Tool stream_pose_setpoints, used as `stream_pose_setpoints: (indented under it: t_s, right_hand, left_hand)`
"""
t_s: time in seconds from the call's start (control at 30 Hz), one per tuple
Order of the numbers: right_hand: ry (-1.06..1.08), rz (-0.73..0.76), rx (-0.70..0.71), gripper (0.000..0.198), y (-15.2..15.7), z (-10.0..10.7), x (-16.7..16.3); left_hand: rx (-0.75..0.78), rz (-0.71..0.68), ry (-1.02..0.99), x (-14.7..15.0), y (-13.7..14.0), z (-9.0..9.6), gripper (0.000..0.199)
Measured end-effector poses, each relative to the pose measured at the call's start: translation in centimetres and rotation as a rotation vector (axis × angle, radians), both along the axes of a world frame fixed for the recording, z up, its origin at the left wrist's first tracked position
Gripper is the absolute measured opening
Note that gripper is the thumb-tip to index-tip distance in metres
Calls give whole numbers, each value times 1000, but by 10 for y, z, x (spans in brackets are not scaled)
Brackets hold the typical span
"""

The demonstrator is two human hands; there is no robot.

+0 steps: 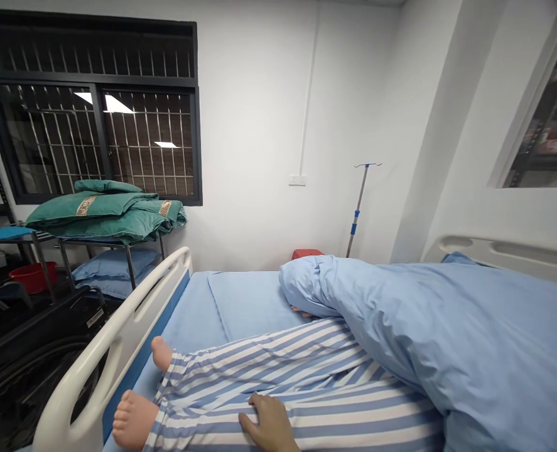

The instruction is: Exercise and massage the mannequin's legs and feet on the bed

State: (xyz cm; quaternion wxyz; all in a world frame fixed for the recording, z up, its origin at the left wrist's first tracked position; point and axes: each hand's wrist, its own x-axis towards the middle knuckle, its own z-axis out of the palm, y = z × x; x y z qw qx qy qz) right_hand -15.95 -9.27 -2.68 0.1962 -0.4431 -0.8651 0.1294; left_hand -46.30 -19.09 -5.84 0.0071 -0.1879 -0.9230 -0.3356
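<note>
Right hand [269,422] in view at bottom centre, palm down, thumb spread from the fingers; I see no cloth pinched in the grip. It looks to rest on the near leg of the striped trousers [269,367]; contact under the palm is hidden. Left hand out of frame, so I can't tell what it's doing.

Risk one: light fingertip contact on loose, wrinkled cloth. If I drag, the fabric likely bunches or rides up while the leg doesn't move. Risk two: near foot [134,419] at 9 o'clock, far foot [162,354] at 10, both bare, just beside the footboard [113,351]. A shove that way could knock toes on the plastic.

Folded quilt [448,333] at 2 o'clock, heaped over the upper legs; its weight could pin the cloth or slump back down. Something skin-toned pokes out under its far edge, mostly hidden; a blind tug could catch it.

Farther out, IV pole [356,216] at 1 o'clock, well apart, low concern.
</note>
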Motion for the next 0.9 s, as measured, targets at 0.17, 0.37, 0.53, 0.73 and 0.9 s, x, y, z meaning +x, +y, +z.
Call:
stream_pose_setpoints:
  t_s: [0.17,0.37,0.53,0.73,0.9]
  right_hand:
    - [9,11,-12,30,1,1,-1]
    - [-7,1,-18,29,2,0,-2]
    - [-14,0,-21,29,2,-1,-3]
    - [-40,-42,-29,26,5,-6,-7]
    - [-53,32,-117,28,11,-3,-4]
  left_hand:
    - [-8,333,289,14,16,26,27]
    - [-166,353,414,20,11,30,37]
    - [-235,299,366,22,11,28,36]
    - [-153,92,118,19,10,15,26]
    - [-220,173,174,8,14,-3,36]
